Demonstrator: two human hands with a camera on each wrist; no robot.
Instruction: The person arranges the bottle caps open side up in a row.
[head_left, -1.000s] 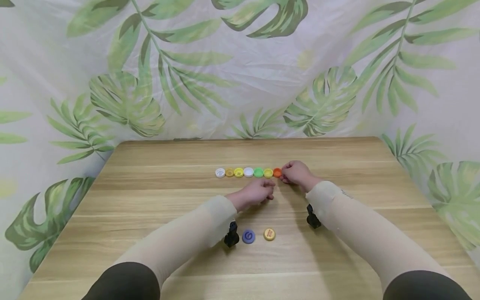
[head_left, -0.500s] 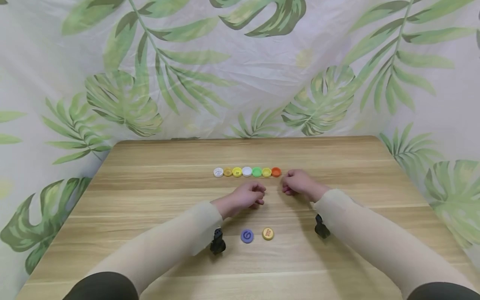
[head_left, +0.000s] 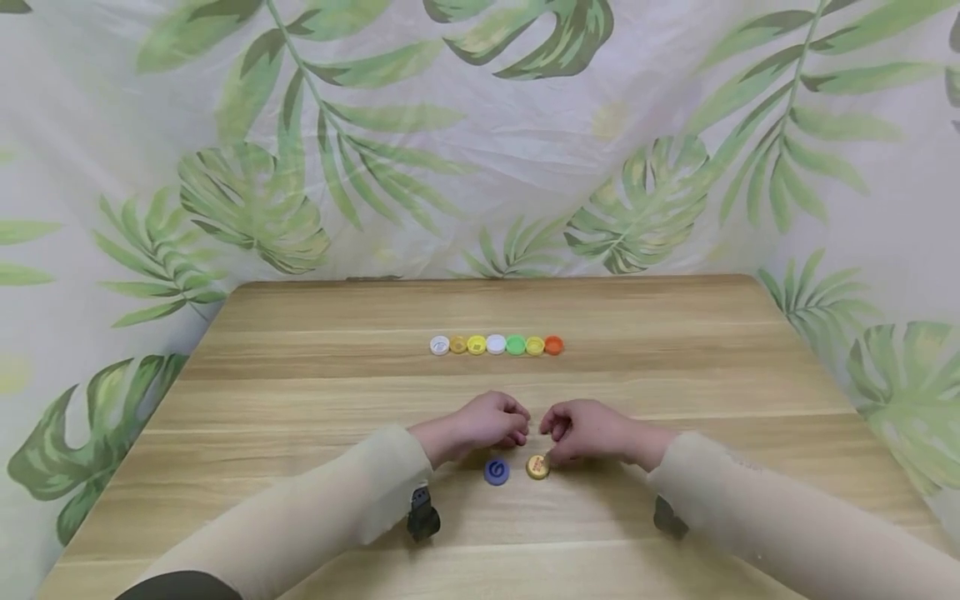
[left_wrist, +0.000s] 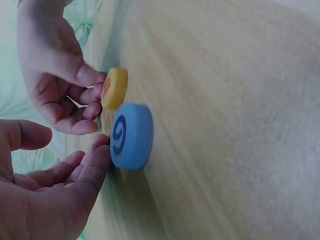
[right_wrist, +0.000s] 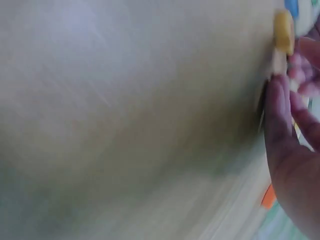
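Observation:
Two bottle caps lie on the wooden table in the head view, a blue cap (head_left: 497,472) with a dark swirl and a yellow cap (head_left: 537,467) with red print. My right hand (head_left: 588,429) is beside the yellow cap, its thumb at the cap's right edge and its fingers loosely bent. Just behind the blue cap is my left hand (head_left: 487,421), thumb and fingers apart with nothing between them. The left wrist view has the left fingertips right by the blue cap (left_wrist: 132,136) and the right thumb near the yellow cap (left_wrist: 115,88).
Farther back, several caps stand side by side in a straight row, from a white cap (head_left: 439,345) at the left to an orange-red cap (head_left: 553,345) at the right. A leaf-patterned cloth (head_left: 420,192) hangs behind the table (head_left: 300,500).
My right hand has left the orange-red end of the row and come toward me to the yellow cap. My left hand has drawn back toward the blue cap. The caps stay put.

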